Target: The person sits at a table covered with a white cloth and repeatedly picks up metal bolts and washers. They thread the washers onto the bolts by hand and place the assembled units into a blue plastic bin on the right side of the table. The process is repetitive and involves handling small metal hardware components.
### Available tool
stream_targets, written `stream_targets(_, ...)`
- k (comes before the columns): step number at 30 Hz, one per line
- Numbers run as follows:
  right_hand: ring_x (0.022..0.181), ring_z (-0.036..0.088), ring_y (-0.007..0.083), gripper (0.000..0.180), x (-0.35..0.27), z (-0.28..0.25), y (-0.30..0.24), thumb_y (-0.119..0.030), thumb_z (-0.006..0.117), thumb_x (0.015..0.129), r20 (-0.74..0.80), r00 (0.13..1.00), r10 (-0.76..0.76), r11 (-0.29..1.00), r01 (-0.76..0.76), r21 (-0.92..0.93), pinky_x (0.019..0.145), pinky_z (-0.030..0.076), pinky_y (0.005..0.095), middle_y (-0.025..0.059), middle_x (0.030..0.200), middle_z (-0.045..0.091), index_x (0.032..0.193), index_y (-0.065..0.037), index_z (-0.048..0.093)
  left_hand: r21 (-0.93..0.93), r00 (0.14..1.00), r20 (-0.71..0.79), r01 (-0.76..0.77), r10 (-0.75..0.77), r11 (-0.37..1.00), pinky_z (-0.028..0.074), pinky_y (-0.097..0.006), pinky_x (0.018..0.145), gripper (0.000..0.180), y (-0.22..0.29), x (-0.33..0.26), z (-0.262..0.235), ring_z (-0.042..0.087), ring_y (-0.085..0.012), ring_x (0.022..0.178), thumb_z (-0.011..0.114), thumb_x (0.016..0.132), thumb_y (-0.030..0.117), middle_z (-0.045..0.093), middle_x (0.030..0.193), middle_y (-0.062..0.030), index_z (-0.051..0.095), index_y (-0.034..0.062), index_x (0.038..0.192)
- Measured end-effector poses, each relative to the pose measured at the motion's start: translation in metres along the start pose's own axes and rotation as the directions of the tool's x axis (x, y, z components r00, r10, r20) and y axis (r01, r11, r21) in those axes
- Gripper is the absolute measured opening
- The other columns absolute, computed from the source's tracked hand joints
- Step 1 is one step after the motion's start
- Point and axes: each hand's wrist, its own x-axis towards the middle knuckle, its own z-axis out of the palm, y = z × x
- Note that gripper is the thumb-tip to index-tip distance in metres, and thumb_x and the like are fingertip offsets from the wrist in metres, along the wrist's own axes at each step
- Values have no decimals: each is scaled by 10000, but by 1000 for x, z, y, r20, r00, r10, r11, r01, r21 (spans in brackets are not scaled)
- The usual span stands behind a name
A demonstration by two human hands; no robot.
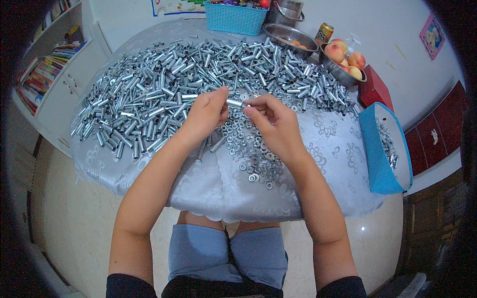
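Note:
My left hand (205, 115) is closed around a shiny metal sleeve (234, 102), held roughly level above the table and pointing to the right. At the sleeve's right end, the thumb and fingers of my right hand (276, 122) pinch a small ring-shaped metal piece (245, 105); whether it is a nut or a washer I cannot tell. Beneath my hands lie several loose nuts and washers (240, 141). A bolt (201, 152) rests beside my left forearm. Behind and to the left spreads a large heap of metal sleeves (154, 94).
The table has a silvery patterned cloth (333, 149). On its right edge stands a blue fabric bin (373, 154) with metal parts inside. Along the back are a blue basket (236, 19), a metal bowl (271, 31), a can (324, 33), a bowl of peaches (348, 59) and a red box (376, 88).

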Motion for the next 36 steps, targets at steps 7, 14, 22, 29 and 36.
stream_targets(7, 739, 602, 168, 187, 0, -2, -1, -120, 643, 768, -6, 987, -160, 981, 159, -113, 661, 478, 272, 101, 804, 608, 903, -2, 588, 28, 996, -29, 81, -80, 996, 260, -256, 410, 400, 5, -1, 1, 316, -92, 405, 353, 910, 350, 373, 467, 10, 425, 102, 604)
stream_targets(14, 704, 573, 163, 184, 0, -5, -4, -152, 620, 790, 99, 957, 272, 962, -272, -16, 647, 463, 266, 108, 825, 587, 884, -2, 575, 87, 999, 13, -37, 36, 995, 270, -238, 386, 422, 2, -1, -1, 330, -74, 398, 376, 911, 345, 415, 492, 1, 434, 79, 589)
stream_targets(22, 709, 571, 172, 191, -2, -2, -5, -144, 595, 807, 44, 998, -42, 998, 44, -51, 641, 456, 285, 116, 803, 594, 918, 0, 541, -4, 999, 15, 31, -31, 1000, 265, -228, 387, 452, 1, 1, 0, 326, -71, 396, 370, 915, 365, 405, 483, 12, 423, 81, 567)
stream_targets(29, 645, 534, 64, 135, -3, 2, -1, -94, 581, 827, 7, 1000, 12, 1000, -12, 2, 552, 433, 202, 32, 759, 578, 914, 3, 544, 170, 995, -54, -68, 79, 983, 288, -241, 391, 478, 3, -3, 2, 359, -78, 398, 358, 916, 364, 420, 481, -2, 459, 59, 562)
stream_targets(36, 524, 494, 89, 282, -2, 3, -3, -270, 496, 885, 40, 962, 270, 946, -272, 177, 480, 389, 216, 41, 632, 549, 782, -12, 545, 305, 969, -42, -219, 243, 927, 289, -259, 418, 462, 4, -7, 5, 361, -88, 435, 352, 919, 387, 411, 490, 3, 433, 69, 593)
